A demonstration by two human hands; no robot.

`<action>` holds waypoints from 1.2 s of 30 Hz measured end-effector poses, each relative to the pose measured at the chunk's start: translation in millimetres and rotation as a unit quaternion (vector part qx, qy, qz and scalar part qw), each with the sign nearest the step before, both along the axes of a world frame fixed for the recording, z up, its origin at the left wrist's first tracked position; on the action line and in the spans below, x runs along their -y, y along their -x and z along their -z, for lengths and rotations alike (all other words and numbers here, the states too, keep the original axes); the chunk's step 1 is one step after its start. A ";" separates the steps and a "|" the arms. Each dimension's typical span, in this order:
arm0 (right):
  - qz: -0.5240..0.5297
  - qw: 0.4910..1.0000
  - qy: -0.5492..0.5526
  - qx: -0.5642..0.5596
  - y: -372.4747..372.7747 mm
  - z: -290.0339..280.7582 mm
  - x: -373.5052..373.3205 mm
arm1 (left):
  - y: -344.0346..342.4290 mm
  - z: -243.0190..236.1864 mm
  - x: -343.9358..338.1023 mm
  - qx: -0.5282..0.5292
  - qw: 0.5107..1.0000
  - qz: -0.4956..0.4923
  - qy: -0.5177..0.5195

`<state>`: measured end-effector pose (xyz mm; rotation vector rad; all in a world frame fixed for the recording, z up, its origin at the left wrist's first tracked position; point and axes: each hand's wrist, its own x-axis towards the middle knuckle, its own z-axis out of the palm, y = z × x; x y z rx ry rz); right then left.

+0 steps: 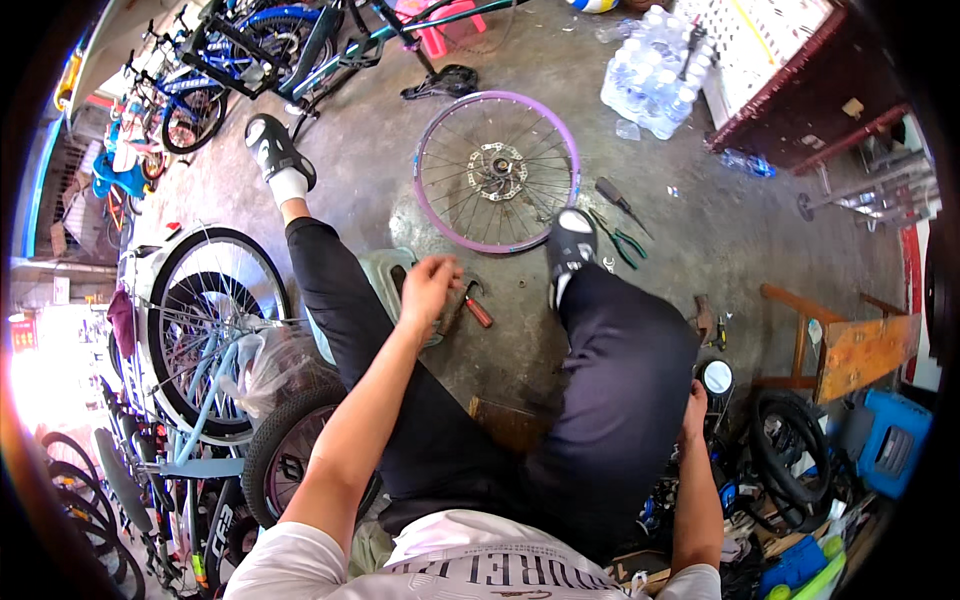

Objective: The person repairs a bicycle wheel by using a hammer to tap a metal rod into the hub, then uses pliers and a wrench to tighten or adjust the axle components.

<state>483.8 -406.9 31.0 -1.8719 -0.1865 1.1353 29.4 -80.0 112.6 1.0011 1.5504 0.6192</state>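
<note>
My left hand [428,285] hangs over a pale green plastic tray [385,268], its fingers loosely bent and apart with nothing visible in them. Just right of it lies a red-handled tool [478,312] on the floor. My right hand [696,405] is low beside my right thigh, fingers curled, their contents hidden, near a small round silver object [717,377]. Beyond my feet lies a purple wheel rim [432,130] with spokes and a brake disc. A screwdriver [617,200] and green-handled pliers [626,247] lie right of it, and a hammer [705,318] farther back by my leg.
Bicycles [255,55] stand at the top left, a white-tyred wheel [160,330] and loose tyre [270,440] at the left. Wrapped bottles [650,75], a maroon cabinet [800,130], a wooden stand [850,355], inner tubes [790,450] and a blue case [895,440] are at the right.
</note>
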 end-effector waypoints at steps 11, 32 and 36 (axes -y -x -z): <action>-0.087 0.996 -0.018 -0.019 21.7 91.8 -222.4 | -39.9 171.6 -4.7 0.060 0.967 -0.069 0.239; -0.193 0.971 -0.126 0.056 94.0 151.9 -542.3 | -65.6 230.8 -223.2 -0.015 0.985 -0.123 0.120; -0.194 0.971 -0.131 0.037 80.2 156.3 -579.2 | -75.5 230.3 -271.1 -0.028 0.985 -0.102 0.135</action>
